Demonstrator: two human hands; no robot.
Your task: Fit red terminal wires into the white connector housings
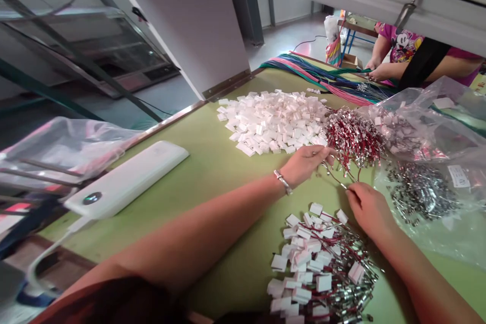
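Observation:
Over the green tabletop, the fingers of my left hand (304, 164) are pinched together around one end of a short wire (334, 177). My right hand (368, 207) is closed on the other end of it, close to a metal tip. Just beyond both hands lies a heap of short red wires with metal terminals (355, 134). A large pile of white plastic connector housings (275, 116) is behind my left hand. Nearer to me, below my hands, is a pile of red wires fitted with white housings (315, 268).
A clear plastic bag (436, 136) and loose metal terminals (423, 190) lie at the right. At left, a white power bank (129, 179) with a cable sits near the edge. Long coloured wires (326, 78) run along the back, where a co-worker's hands (377, 68) hold green wires.

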